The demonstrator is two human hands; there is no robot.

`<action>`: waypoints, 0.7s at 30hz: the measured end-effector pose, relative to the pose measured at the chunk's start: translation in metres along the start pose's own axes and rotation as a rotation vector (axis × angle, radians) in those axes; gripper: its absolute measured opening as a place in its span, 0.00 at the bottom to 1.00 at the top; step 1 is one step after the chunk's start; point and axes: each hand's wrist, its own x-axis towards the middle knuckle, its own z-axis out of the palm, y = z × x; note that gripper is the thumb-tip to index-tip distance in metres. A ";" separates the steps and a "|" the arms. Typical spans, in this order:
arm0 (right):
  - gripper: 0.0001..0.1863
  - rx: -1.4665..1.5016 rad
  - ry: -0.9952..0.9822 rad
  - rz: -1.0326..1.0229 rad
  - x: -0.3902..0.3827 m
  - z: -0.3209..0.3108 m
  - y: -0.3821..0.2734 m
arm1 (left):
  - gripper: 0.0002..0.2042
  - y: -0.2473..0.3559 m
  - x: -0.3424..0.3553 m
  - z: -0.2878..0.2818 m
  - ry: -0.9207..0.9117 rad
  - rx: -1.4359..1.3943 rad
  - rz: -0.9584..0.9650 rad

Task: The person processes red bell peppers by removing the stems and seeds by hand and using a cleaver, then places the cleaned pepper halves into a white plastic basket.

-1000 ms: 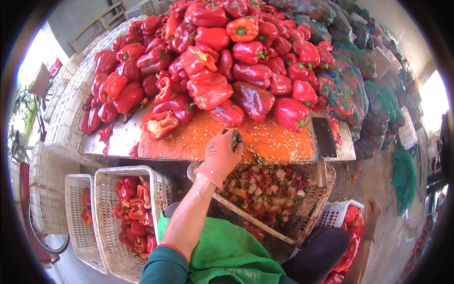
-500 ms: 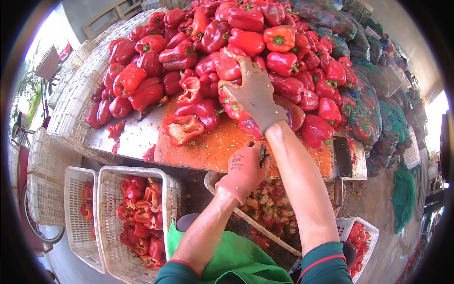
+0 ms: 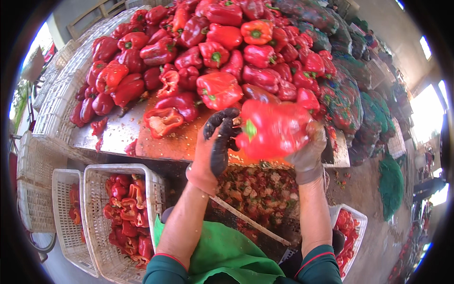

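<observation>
My right hand point(image 3: 309, 154), in a dirty grey-brown glove, grips a large red bell pepper point(image 3: 276, 130) by its right side. Motion blurs the pepper, whose green stem end points left. Close to that stem is my left hand point(image 3: 213, 144), in a salmon-red glove with black fingers; these are curled in around something small, mostly hidden. Below both hands lies an orange board point(image 3: 184, 144) strewn with seeds. A cut-open pepper half point(image 3: 162, 122) rests on its left part, and a big pile of whole red peppers point(image 3: 189, 57) rises behind it.
At the lower left, a white crate point(image 3: 90, 213) holds cut pepper pieces, beside a narrower crate point(image 3: 59, 208). Under the board's front edge is a bin of cores and scraps point(image 3: 255, 189). Another crate point(image 3: 362, 222) stands lower right; filled net sacks point(image 3: 338, 99) are stacked right.
My right hand has come back from the pile toward me and right, now with a pepper lifted in it. My left hand has risen and turned toward the pepper's stem. The view has shifted slightly.
</observation>
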 end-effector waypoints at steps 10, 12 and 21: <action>0.23 0.165 0.325 -0.151 -0.057 -0.053 0.030 | 0.21 -0.012 -0.028 0.031 -0.424 0.000 -0.323; 0.23 0.181 0.324 -0.155 -0.063 -0.059 0.027 | 0.19 -0.015 -0.028 0.034 -0.493 0.031 -0.331; 0.21 -0.002 0.301 -0.120 -0.068 -0.052 0.033 | 0.16 -0.022 -0.051 0.030 -0.335 0.195 -0.389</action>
